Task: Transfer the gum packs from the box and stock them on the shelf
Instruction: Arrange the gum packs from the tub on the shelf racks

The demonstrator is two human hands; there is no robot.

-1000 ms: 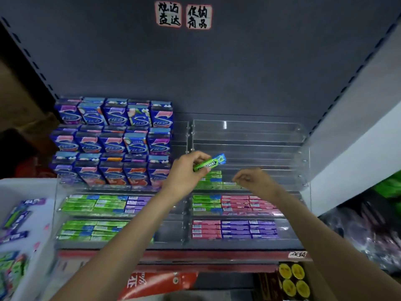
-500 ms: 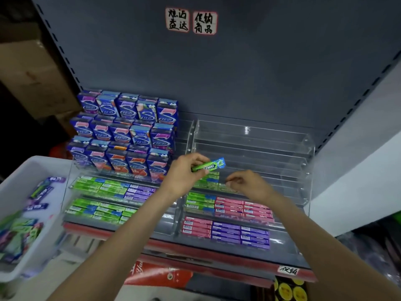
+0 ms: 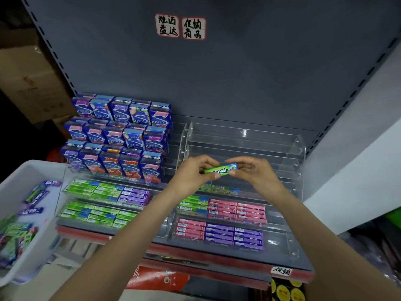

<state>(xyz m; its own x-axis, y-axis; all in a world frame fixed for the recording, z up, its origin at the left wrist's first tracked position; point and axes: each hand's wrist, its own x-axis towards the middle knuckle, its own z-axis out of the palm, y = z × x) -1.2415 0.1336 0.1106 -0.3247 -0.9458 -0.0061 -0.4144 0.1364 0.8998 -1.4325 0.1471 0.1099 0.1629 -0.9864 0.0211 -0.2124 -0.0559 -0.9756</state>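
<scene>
Both bare arms reach up from the bottom edge toward the middle of the shelving, hands meeting on one slim green gum pack (image 3: 221, 170) marked with a mint brand name. The left hand (image 3: 191, 177) pinches its left end between thumb and fingers, the right hand (image 3: 255, 173) closes its fingertips on the blue-tipped right end — the pack lies level between them, above the third tier of a clear acrylic stepped rack (image 3: 299, 148).

That rack's upper steps, toward 12 o'clock, stand bare and glossy; the lower steps hold flat rows of green, pink and purple stick packs (image 3: 234, 211), labels and barcodes up. At 9 o'clock of the hands a twin rack carries upright blue-and-purple cartons (image 3: 121, 137) in three banked rows, with more green and purple sticks below.

A white plastic box (image 3: 32, 174) sits at 8 o'clock, loose packs jumbled inside. The dark grey metal back panel (image 3: 217, 79) bears two handwritten red-bordered labels (image 3: 180, 26) at 12 o'clock; a white wall (image 3: 358, 159) flanks the unit at 3 o'clock, brown cardboard at 10.
</scene>
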